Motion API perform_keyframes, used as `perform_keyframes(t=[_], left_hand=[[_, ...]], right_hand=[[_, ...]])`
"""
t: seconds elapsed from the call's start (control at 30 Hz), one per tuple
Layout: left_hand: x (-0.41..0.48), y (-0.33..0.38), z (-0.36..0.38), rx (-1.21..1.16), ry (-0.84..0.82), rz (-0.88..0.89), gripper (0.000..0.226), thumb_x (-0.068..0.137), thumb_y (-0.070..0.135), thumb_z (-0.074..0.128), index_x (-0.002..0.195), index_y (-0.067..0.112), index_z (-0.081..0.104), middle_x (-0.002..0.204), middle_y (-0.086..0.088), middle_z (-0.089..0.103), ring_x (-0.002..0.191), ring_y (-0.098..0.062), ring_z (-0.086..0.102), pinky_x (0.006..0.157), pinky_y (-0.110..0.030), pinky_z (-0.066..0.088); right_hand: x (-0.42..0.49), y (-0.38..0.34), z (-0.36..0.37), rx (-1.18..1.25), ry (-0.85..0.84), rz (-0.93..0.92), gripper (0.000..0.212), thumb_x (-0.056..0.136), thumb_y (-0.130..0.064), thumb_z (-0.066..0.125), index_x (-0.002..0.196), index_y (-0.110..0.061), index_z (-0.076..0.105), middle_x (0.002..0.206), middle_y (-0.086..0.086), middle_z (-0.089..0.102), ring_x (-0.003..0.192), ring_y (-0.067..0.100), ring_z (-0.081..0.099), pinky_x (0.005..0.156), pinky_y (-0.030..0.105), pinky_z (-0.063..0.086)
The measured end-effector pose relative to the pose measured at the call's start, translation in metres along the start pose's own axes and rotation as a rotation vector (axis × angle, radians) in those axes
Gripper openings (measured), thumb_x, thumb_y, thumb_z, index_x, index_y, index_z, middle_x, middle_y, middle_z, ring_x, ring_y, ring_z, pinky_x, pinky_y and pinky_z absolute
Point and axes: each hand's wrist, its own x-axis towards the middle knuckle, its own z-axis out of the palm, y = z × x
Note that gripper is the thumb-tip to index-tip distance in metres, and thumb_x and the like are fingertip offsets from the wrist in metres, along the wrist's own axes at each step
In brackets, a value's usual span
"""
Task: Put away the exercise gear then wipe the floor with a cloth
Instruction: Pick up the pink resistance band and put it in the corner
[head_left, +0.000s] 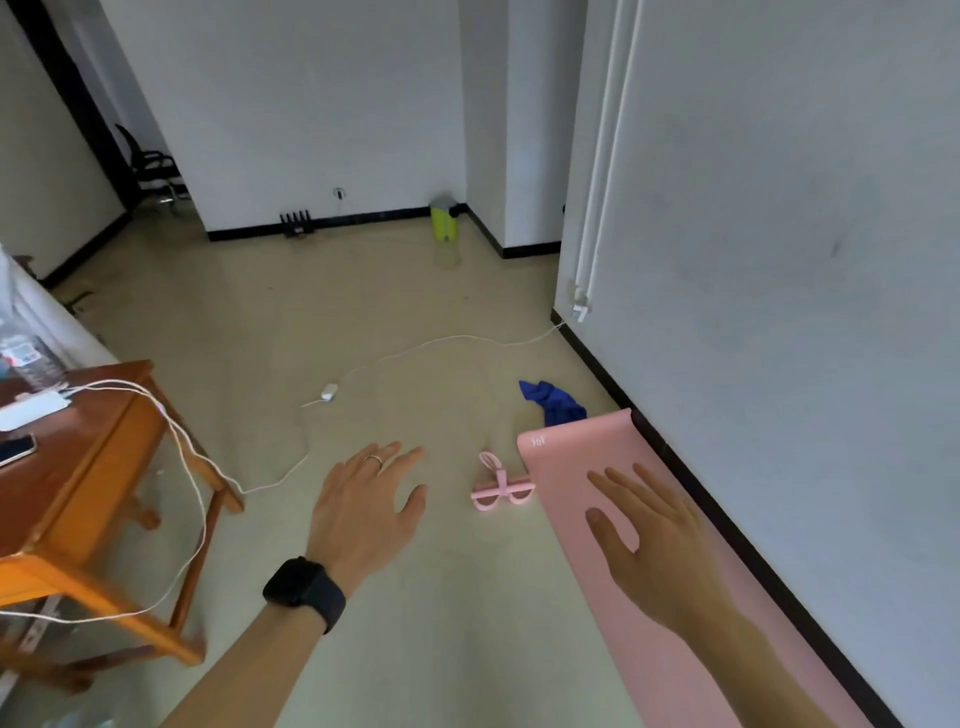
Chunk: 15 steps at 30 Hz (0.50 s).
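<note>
**Exercise mat** (566, 467): pink, unrolled flat on the floor (415, 623), its long edge along the right wall. Not yet stowed.

**Pedal puller** (501, 491): pink, lying on the floor and touching the mat's left edge near its far end. Not yet stowed.

**Cloth** (553, 402): blue, crumpled on the floor just beyond the mat's far end. Untouched.

**Left hand** (363, 499): fingers spread, holding nothing, out over bare floor just left of the puller.

**Right hand** (649, 540): fingers spread, holding nothing, over the mat. It appears to be raised above the mat, though contact cannot be ruled out.

**Worktop** (93, 467): orange wood, at left, carrying a phone (15, 449). A white cable (415, 345) trails from it across the floor.

**Step in hand:** putting away the gear, judged to be at its very start.

**Next move calls for:** lifting the puller off the mat's edge, then using both hands at one end to roll the mat evenly. Wiping waits until the floor is free of gear.
</note>
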Motion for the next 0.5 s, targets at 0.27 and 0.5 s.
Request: perform_keyframes(t=[0.27, 0.5], left_hand=[[0.142, -0.051, 0.057, -0.016, -0.108, -0.049, 0.050, 0.099, 0.050, 0.041, 0.149, 0.046, 0.033, 0.156, 0.013, 0.036, 0.149, -0.012, 0.022, 0.121, -0.035, 0.018], [0.291, -0.092, 0.105, -0.026, -0.231, 0.043, 0.051, 0.099, 0.047, 0.042, 0.150, 0.041, 0.036, 0.157, 0.009, 0.036, 0.149, -0.015, 0.022, 0.120, -0.039, 0.020]], right_hand=[[0.145, 0.027, 0.090, -0.028, -0.071, 0.015, 0.051, 0.094, -0.054, 0.039, 0.134, -0.032, 0.062, 0.139, -0.011, 0.059, 0.140, 0.019, 0.044, 0.108, 0.049, 0.043], [0.248, 0.038, 0.162, -0.094, -0.160, 0.183, 0.052, 0.094, -0.056, 0.037, 0.137, -0.034, 0.059, 0.141, -0.011, 0.058, 0.142, 0.018, 0.041, 0.112, 0.046, 0.039]])
